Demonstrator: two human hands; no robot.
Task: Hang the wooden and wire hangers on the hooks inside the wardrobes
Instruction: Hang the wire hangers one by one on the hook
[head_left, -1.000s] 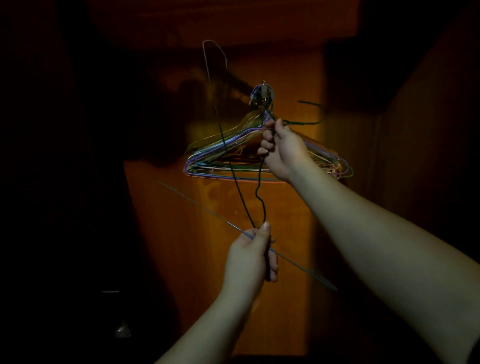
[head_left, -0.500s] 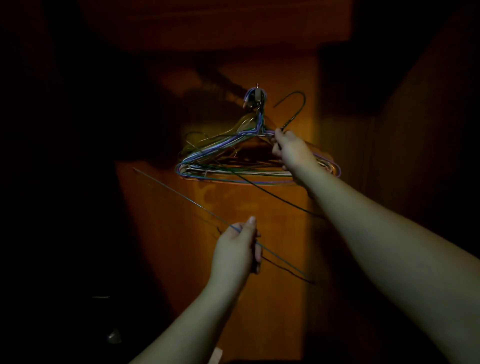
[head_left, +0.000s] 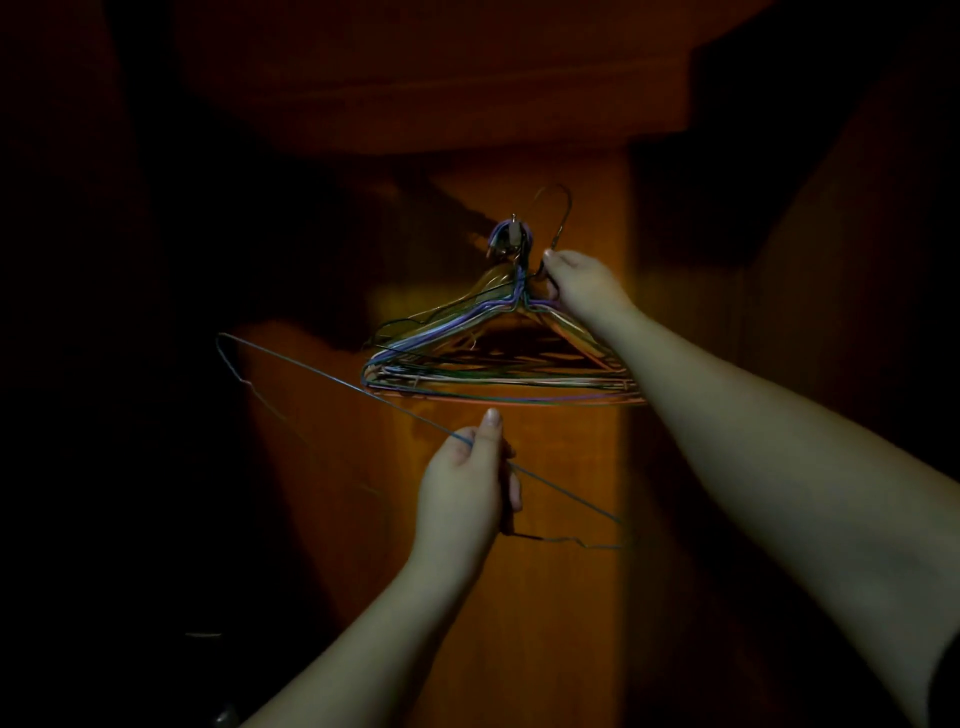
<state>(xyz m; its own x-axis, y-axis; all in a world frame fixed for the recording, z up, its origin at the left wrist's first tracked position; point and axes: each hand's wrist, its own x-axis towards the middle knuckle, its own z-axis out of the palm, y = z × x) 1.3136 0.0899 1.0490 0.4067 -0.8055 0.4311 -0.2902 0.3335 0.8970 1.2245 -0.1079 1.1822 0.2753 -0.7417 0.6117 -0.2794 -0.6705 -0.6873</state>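
1. Since half a second ago, the dark wire hanger (head_left: 558, 218) has been swung upright by the right hand (head_left: 582, 283), which pinches its neck; its curved top now stands just right of the small wardrobe hook (head_left: 513, 236) rather than tilted away.
2. Left hand (head_left: 462, 483) has shifted little, clenched on a thin blue-grey wire hanger (head_left: 332, 376) held slantwise below.
3. Risk: threading the new hook could snag or knock loose the crowded bundle of coloured wire hangers (head_left: 498, 364) already hung there.
4. Risk: the low hanger may tangle with that bundle's bottom bars.
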